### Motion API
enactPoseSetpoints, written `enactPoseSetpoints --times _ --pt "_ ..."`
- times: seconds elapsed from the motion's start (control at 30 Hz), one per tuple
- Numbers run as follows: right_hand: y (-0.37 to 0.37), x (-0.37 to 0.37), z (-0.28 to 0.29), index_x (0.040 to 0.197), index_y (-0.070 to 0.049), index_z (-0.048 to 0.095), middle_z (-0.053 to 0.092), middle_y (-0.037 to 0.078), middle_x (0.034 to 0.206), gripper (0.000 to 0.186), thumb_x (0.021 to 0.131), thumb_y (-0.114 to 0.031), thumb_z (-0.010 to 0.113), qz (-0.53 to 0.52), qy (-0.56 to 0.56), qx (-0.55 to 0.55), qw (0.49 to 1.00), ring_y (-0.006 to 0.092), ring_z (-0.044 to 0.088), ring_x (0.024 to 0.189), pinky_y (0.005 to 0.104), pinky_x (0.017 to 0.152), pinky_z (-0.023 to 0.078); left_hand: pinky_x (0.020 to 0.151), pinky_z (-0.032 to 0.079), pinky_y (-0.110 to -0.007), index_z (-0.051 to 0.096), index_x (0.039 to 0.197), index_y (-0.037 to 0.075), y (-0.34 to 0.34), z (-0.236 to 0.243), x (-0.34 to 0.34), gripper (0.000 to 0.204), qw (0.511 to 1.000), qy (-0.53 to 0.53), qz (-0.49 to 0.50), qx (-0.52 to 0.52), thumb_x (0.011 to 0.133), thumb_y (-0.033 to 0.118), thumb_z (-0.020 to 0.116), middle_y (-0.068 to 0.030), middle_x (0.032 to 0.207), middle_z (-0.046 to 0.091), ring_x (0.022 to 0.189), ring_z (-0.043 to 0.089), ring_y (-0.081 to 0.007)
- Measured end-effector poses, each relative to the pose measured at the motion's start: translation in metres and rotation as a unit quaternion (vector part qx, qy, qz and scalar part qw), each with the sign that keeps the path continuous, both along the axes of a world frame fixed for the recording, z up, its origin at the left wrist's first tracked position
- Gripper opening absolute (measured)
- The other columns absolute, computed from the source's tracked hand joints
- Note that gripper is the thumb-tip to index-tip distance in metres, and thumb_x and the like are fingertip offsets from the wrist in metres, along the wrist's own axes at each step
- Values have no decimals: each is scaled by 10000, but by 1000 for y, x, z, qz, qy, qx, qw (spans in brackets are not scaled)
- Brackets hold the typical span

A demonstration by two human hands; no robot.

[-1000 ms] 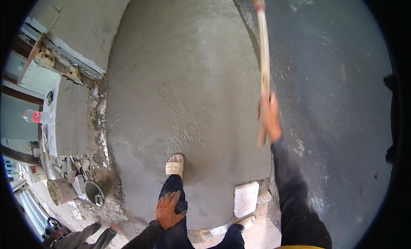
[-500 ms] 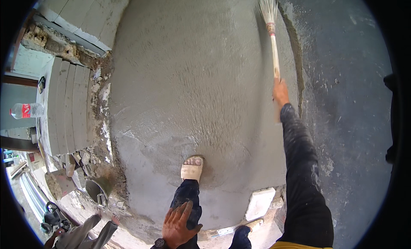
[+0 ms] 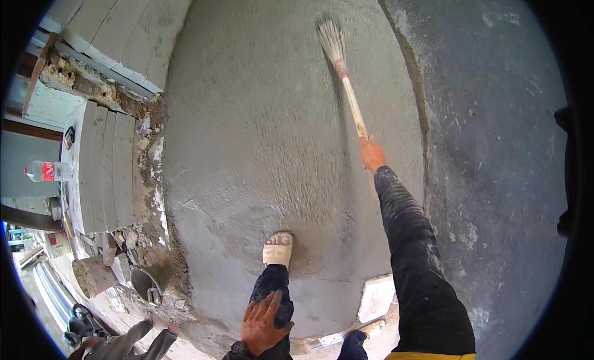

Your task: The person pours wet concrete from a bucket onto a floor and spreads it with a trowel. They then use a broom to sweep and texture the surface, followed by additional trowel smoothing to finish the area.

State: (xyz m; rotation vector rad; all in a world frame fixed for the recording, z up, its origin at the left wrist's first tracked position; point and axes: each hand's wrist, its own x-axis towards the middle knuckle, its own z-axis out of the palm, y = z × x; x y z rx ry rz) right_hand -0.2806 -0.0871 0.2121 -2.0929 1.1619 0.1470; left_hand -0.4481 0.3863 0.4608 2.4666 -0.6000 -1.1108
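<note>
My right hand (image 3: 372, 154) grips the pale wooden handle of a straw broom (image 3: 350, 95); its bristles rest on the wet grey screed (image 3: 260, 143), which is covered with fine ridged marks. My left hand (image 3: 265, 320) lies with fingers spread on my left leg, just above the knee. That leg's foot, in a cream open-toed sandal (image 3: 278, 250), stands on the screed; my other foot is partly visible at the bottom.
A darker floor (image 3: 489, 174) borders the screed at right. Left are stacked blocks (image 3: 105, 174) with a plastic bottle (image 3: 49, 171), rubble, buckets (image 3: 145, 282) and another person's legs (image 3: 133, 341). A white slab (image 3: 375, 295) lies beside my right forearm.
The broom head has come down fully into view and swept leftward across the screed, with my right hand moving left. My left hand has stayed on my leg.
</note>
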Motion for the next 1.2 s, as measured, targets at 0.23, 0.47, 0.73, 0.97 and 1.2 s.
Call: enactPoseSetpoints --times 0.23,0.47,0.73,0.97,1.2 --pt "-10 38 7 1358 87 519 675 359 1168 698 1075 -536 383 -13 7 -21 1000 525 640 1142 574 963 504 1156 388 -505 412 1574 99 -5 -5 2 946 999 -29 3 -36 768 336 848 -175 1488 543 1367 516 -360" --pt "-76 49 6 1355 100 539 702 290 1042 716 1075 -540 382 -41 -21 -54 997 428 709 855 524 781 551 1149 393 -505 442 1555 84 -6 -8 1 927 998 -30 21 -43 747 270 856 -204 1463 556 1350 514 -401" --pt "-106 -38 -3 1252 86 568 613 149 828 674 1080 -546 410 -85 -18 25 996 261 588 634 458 596 533 1177 359 -534 380 1593 155 -7 -4 8 937 1000 7 -26 2 810 446 807 -136 1523 524 1385 523 -311" --pt "-20 -80 -19 1247 122 583 698 294 1002 786 1065 -618 390 -116 -62 87 987 437 710 872 519 807 555 1178 359 -538 378 1594 171 -7 -5 -7 929 999 -1 -40 -3 812 434 805 -120 1521 527 1378 527 -314" --pt "85 -105 -32 1184 110 600 667 383 1119 761 1061 -606 375 -33 32 36 998 535 647 1089 572 954 491 1169 369 -538 366 1599 163 0 -11 -24 931 998 -12 -64 17 818 428 797 -135 1501 536 1356 536 -334"
